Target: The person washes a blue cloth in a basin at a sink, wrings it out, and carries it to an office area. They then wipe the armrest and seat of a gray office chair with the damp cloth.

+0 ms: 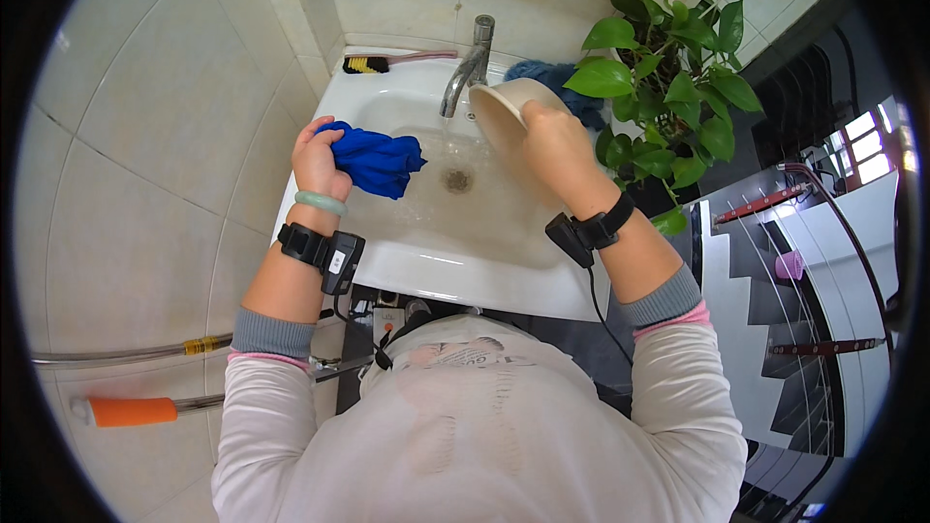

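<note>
A crumpled blue cloth (pixel 378 160) is gripped in my left hand (pixel 320 160) over the left side of a white washbasin (pixel 465 272). My right hand (pixel 563 145) grasps the rim of a cream-coloured bowl (pixel 501 116), which is tipped on its side with its mouth facing left. Water runs from the chrome faucet (pixel 472 62) between my hands, falling towards the drain (pixel 458 180). Most of the bowl's underside and some of my right fingers are hidden.
A scrub brush (pixel 367 64) with black and yellow bristles lies on the basin's back left ledge. Behind the bowl sits a fluffy blue-grey cloth (pixel 556 76). A leafy potted plant (pixel 676 87) overhangs the right side. Tiled wall (pixel 145 160) borders the left.
</note>
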`<state>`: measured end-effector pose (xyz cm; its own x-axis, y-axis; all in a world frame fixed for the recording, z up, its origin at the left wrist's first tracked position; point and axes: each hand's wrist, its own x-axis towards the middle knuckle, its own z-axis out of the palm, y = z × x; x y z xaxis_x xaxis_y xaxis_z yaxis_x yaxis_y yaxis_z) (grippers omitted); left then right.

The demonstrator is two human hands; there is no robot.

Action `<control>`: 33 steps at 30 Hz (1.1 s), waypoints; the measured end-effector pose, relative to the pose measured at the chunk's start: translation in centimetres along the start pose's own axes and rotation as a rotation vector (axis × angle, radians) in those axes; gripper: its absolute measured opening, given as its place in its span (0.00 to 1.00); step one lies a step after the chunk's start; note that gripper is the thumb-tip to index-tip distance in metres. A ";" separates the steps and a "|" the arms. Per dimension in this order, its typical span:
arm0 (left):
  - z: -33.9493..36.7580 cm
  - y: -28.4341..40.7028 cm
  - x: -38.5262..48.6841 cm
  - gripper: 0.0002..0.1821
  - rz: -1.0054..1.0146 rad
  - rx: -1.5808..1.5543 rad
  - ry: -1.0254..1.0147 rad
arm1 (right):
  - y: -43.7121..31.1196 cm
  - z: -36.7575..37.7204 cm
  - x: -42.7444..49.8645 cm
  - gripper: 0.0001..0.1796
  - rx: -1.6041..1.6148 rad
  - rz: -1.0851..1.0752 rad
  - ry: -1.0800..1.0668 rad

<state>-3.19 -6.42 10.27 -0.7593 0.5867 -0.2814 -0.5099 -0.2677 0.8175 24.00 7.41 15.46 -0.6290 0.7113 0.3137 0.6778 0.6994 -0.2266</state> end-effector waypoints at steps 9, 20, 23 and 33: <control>-0.2 0.1 0.0 0.16 0.001 -0.014 -0.015 | 4.2 1.0 0.0 0.06 0.430 0.327 0.030; -0.9 0.1 0.6 0.17 0.011 0.008 0.000 | 7.0 4.2 -0.9 0.02 0.877 0.545 -0.039; -0.8 0.3 0.5 0.17 0.022 0.006 -0.004 | 6.8 4.4 -0.9 0.03 0.929 0.544 -0.051; 1.0 -0.5 0.1 0.20 -0.259 -0.142 -0.296 | 4.7 8.5 -1.1 0.08 1.240 0.815 -0.177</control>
<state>-2.61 -5.49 10.35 -0.4605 0.8373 -0.2949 -0.7348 -0.1730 0.6559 24.63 10.47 6.27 -0.3450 0.8610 -0.3737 0.1673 -0.3353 -0.9271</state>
